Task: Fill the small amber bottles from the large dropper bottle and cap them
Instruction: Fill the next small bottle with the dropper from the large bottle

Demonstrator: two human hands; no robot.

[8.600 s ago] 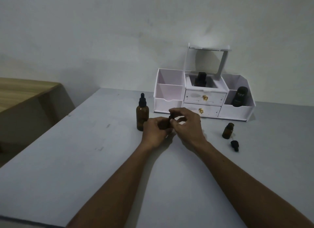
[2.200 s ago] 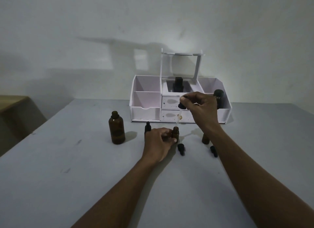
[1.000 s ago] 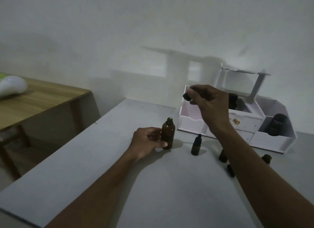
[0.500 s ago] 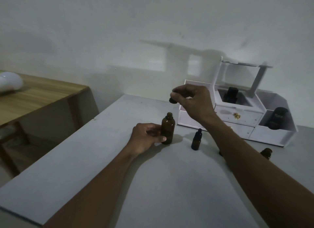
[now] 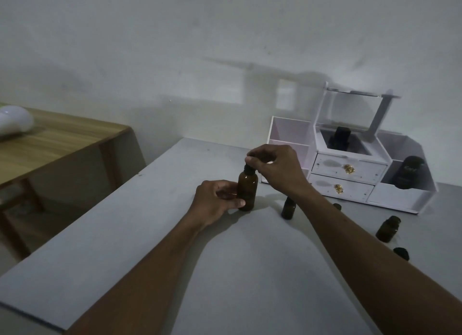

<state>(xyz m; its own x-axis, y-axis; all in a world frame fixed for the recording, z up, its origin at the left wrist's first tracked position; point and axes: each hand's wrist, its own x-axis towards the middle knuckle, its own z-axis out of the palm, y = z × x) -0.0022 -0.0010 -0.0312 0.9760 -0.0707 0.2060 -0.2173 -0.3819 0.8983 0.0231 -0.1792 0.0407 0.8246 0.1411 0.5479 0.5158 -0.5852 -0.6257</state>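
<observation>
The large amber dropper bottle (image 5: pixel 247 189) stands upright on the grey table (image 5: pixel 150 234). My left hand (image 5: pixel 217 201) grips its body from the left. My right hand (image 5: pixel 275 168) pinches the black dropper cap (image 5: pixel 250 168) at the bottle's neck. A small capped amber bottle (image 5: pixel 288 208) stands just right of it, partly behind my right forearm. Another small amber bottle (image 5: pixel 388 229) stands without a cap at the right, a loose black cap (image 5: pixel 401 253) lying in front of it. A third small bottle (image 5: pixel 337 206) peeks over my forearm.
A white cosmetic organiser (image 5: pixel 350 169) with two drawers and a raised mirror lid stands at the back right, holding dark containers (image 5: pixel 408 172). A wooden table (image 5: pixel 55 144) with a white object (image 5: pixel 12 119) stands to the left, across a gap.
My right hand has brought the dropper down from above onto the large bottle's neck. My left hand keeps hold of the bottle's body.
</observation>
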